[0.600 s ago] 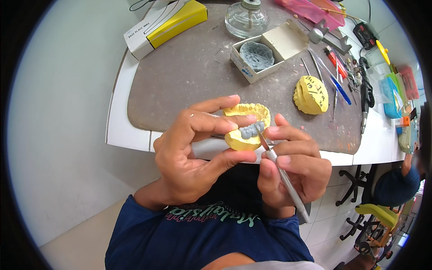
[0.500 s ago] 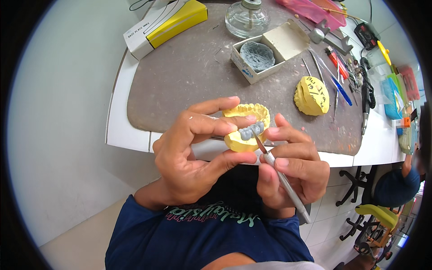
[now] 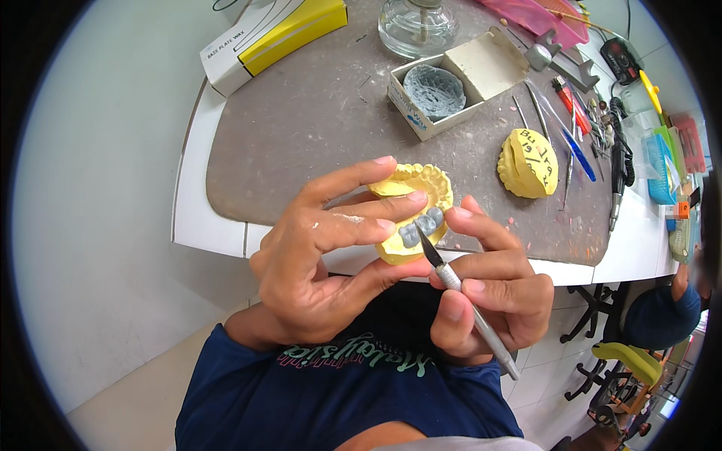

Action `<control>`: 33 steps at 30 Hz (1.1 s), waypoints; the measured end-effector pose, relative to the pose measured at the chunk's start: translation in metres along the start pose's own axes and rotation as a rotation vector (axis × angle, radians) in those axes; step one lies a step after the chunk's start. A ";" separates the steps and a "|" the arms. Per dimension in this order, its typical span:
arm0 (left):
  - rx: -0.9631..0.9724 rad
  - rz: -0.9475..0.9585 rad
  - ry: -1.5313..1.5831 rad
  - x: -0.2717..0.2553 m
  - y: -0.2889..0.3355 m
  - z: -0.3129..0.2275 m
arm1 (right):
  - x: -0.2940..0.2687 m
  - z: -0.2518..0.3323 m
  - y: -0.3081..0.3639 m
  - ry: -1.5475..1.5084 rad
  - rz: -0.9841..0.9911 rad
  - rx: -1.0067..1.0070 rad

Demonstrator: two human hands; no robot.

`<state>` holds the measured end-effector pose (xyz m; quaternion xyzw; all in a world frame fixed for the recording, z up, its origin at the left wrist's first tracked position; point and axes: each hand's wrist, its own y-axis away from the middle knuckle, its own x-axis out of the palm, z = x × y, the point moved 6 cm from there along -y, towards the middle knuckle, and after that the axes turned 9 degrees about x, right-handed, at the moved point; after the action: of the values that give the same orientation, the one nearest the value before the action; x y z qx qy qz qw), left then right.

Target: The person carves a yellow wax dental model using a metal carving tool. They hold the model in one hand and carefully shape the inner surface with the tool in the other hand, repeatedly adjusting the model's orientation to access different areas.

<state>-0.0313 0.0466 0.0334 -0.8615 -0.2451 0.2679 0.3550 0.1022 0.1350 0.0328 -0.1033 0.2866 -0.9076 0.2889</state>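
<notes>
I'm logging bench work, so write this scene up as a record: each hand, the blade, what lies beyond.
Left hand: holds a yellow dental cast
Right hand: grips a silver-handled knife
Blade: tip at the grey tooth shapes on the cast
On the mat beyond: open box holding grey material; second yellow cast, nearer and rightward

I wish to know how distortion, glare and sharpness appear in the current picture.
Head view: fisheye distortion bends the white table edge; head view: highlights shine on the craft knife and glass spirit burner; head view: the grey tooth shapes look fairly sharp, the far-right person softer.
</notes>
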 end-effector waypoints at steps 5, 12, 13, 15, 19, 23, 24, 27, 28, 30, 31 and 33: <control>-0.010 0.015 0.013 0.000 -0.001 0.001 | -0.001 0.002 -0.002 0.003 -0.013 0.045; -0.021 0.009 0.024 -0.001 0.001 0.000 | -0.001 0.001 -0.002 0.009 0.005 0.033; -0.021 0.009 0.026 -0.001 0.001 0.001 | -0.001 0.001 -0.002 0.017 0.001 0.036; -0.025 0.008 0.033 0.000 0.001 0.001 | -0.001 0.001 -0.002 0.012 -0.017 0.044; -0.028 0.004 0.040 0.000 0.002 0.001 | -0.001 0.000 -0.002 -0.019 -0.043 0.045; -0.021 0.011 0.041 0.001 0.002 0.003 | -0.002 0.002 -0.003 0.030 0.012 0.037; -0.023 0.010 0.033 0.000 0.002 0.002 | -0.002 0.002 -0.003 0.028 0.018 0.039; -0.023 0.004 0.023 -0.001 0.002 0.000 | -0.001 0.000 -0.003 -0.010 -0.012 0.050; -0.019 0.000 0.027 0.000 0.001 0.000 | -0.002 0.001 -0.003 -0.013 -0.012 0.047; -0.006 -0.003 0.024 0.000 0.002 0.001 | -0.001 0.001 -0.003 -0.004 0.006 0.030; 0.004 -0.003 0.018 -0.001 0.002 0.002 | -0.001 0.001 -0.002 0.008 0.024 0.015; 0.016 -0.006 0.016 -0.001 0.003 0.002 | -0.001 0.001 -0.003 0.016 0.028 0.010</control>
<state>-0.0326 0.0458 0.0301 -0.8600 -0.2429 0.2616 0.3646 0.1020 0.1368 0.0349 -0.0903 0.2858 -0.9057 0.2998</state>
